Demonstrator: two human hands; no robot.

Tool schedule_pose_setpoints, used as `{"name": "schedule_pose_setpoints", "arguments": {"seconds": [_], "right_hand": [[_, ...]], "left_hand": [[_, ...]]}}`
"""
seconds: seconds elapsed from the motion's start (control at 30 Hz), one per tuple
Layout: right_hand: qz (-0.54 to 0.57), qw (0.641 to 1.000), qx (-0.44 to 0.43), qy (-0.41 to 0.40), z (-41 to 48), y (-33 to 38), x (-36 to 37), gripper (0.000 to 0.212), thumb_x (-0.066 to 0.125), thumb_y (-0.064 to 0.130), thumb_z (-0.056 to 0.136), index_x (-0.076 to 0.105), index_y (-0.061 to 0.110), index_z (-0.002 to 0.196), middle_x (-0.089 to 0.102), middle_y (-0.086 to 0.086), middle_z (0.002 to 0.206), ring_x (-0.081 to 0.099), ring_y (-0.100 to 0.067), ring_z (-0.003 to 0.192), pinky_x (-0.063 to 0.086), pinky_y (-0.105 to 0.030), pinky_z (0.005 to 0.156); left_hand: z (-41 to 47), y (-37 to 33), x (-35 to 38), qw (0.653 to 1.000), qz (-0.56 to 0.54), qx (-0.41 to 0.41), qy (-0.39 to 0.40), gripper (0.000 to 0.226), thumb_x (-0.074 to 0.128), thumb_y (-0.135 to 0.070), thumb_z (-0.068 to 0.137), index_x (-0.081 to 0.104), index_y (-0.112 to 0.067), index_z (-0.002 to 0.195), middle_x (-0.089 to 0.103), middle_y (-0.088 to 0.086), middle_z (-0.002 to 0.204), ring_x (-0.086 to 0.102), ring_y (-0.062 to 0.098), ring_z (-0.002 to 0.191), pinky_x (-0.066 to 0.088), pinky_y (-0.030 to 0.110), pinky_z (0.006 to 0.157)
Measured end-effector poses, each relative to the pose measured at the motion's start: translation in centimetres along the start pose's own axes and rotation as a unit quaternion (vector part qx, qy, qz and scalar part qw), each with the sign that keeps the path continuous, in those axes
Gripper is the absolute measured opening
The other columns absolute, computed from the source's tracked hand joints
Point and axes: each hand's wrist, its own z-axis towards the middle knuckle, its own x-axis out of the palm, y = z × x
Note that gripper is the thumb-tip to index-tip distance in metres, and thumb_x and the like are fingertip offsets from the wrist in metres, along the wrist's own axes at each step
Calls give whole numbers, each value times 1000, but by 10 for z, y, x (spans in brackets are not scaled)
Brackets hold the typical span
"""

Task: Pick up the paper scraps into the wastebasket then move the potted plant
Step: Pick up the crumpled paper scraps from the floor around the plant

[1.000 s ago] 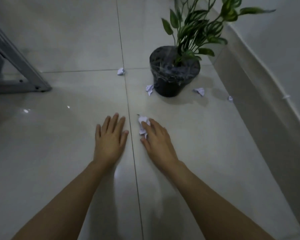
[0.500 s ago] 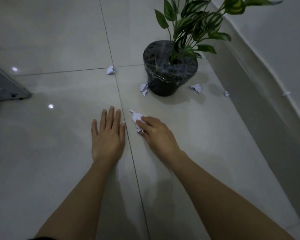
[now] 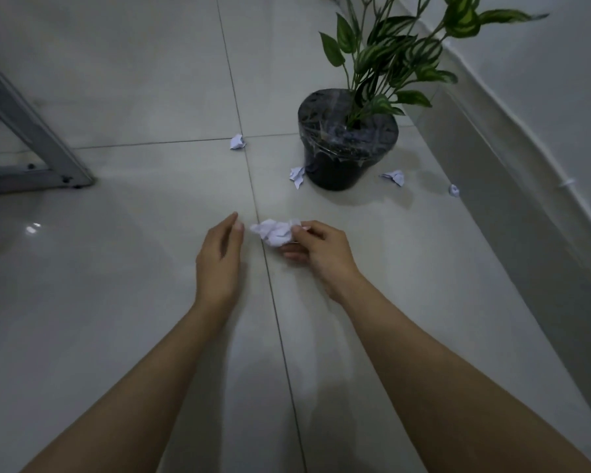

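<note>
A crumpled paper scrap (image 3: 274, 231) sits pinched between my right hand's (image 3: 321, 255) thumb and fingers (image 3: 300, 229), lifted just above the tiled floor (image 3: 116, 268). My left hand (image 3: 220, 257) hangs beside it, edge-on, fingers together and relaxed, holding nothing, its fingertips just short of the scrap. Beyond my fingers stands the potted plant (image 3: 347, 145), its dark pot wrapped in film, leaves leaning toward the wall (image 3: 526, 80) on my right. More scraps lie past my reach: one (image 3: 297, 176) touching the pot's near-left foot, one (image 3: 237, 142) farther left at the tile joint, one (image 3: 394, 177) just right of the pot, and a tiny one (image 3: 453, 190) by the wall's base. A metal frame (image 3: 31, 155) stands far to my left.
</note>
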Motion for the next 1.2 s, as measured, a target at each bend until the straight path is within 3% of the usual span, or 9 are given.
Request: {"name": "schedule_pose_setpoints", "arguments": {"seconds": [0.23,0.37,0.5,0.63,0.73,0.83,0.97,1.1,1.2], "right_hand": [[31,999,31,27,-11,10,6,18,59,13,88,66,-1,95,67,-16,87,63,-19,68,54,-19,55],[49,998,19,26,-11,16,12,13,60,12,87,66,1,88,65,-15,80,60,-18,64,54,-18,53],[53,998,12,41,-3,32,13,11,60,10,87,66,2,90,63,-11,74,58,-17,62,54,-16,53],[-89,996,-9,-17,18,44,16,19,59,17,88,67,5,100,68,-12,96,62,-19,77,55,-28,73],[-314,945,-86,-31,36,41,13,36,56,20,90,56,5,123,55,-15,130,54,-25,116,40,-30,97],[-447,881,-151,29,54,33,12,49,48,18,94,34,6,139,28,-11,153,25,-22,141,22,-27,112],[-557,805,-194,62,77,26,16,58,42,18,96,13,9,146,1,-11,159,-1,-24,147,8,-28,117],[-602,778,-169,60,92,19,19,61,41,22,96,9,10,146,-3,-15,158,1,-28,146,18,-34,116],[-623,760,-174,62,99,18,19,57,39,20,97,13,6,145,7,-18,157,9,-31,143,17,-35,115]], "left_hand": [[-11,-27,-1,993,-99,-44,44,21,64,-25,86,70,-12,102,72,0,94,67,18,91,54,32,83],[-5,-43,-5,996,-70,-31,36,11,69,-20,82,70,-14,91,71,9,86,66,17,79,55,23,68],[13,-62,-7,998,-44,-27,29,11,71,-15,79,71,-4,78,70,25,85,64,23,77,56,39,76],[41,-82,-10,996,-47,-62,-41,15,72,-13,78,70,1,83,66,15,78,59,22,73,54,36,77],[59,-79,-8,989,-64,-98,-91,13,73,-13,78,71,-6,88,68,12,81,62,22,75,55,38,84],[73,-61,-1,985,-64,-118,-108,12,72,-15,78,71,-9,88,70,9,80,67,27,80,56,41,86],[82,-42,7,982,-67,-127,-124,20,72,-18,78,72,-8,95,69,4,79,65,24,80,55,37,84],[79,-26,13,982,-58,-117,-138,23,72,-22,78,73,-10,98,71,5,89,64,19,83,49,30,82],[76,-17,12,976,-78,-134,-152,20,72,-22,77,73,-13,94,71,6,92,65,19,86,48,27,81]]}}
